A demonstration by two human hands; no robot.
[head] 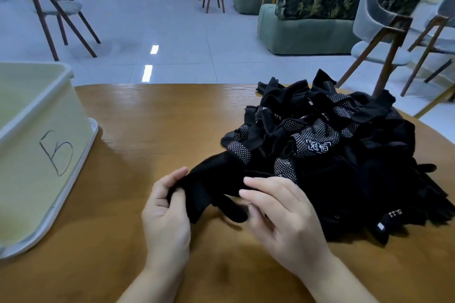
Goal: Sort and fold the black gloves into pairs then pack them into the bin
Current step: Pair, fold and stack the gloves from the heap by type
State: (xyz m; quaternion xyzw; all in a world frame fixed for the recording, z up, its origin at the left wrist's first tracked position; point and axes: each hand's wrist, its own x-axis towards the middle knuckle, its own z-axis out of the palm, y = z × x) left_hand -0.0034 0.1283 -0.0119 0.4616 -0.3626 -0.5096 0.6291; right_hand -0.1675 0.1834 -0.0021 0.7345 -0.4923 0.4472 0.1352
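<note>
A: What's nearest?

B: A glove, soft and limp, likely light; best pinched at the cuff or an edge. The left hand has its fingers closed on one end; the right hand lays narrow, curled fingers on the other.

A: Beyond the fingers?

B: The pile lies just past the right fingers on the bench. The bin stands well left of the left fingers; its inside isn't visible.
</note>
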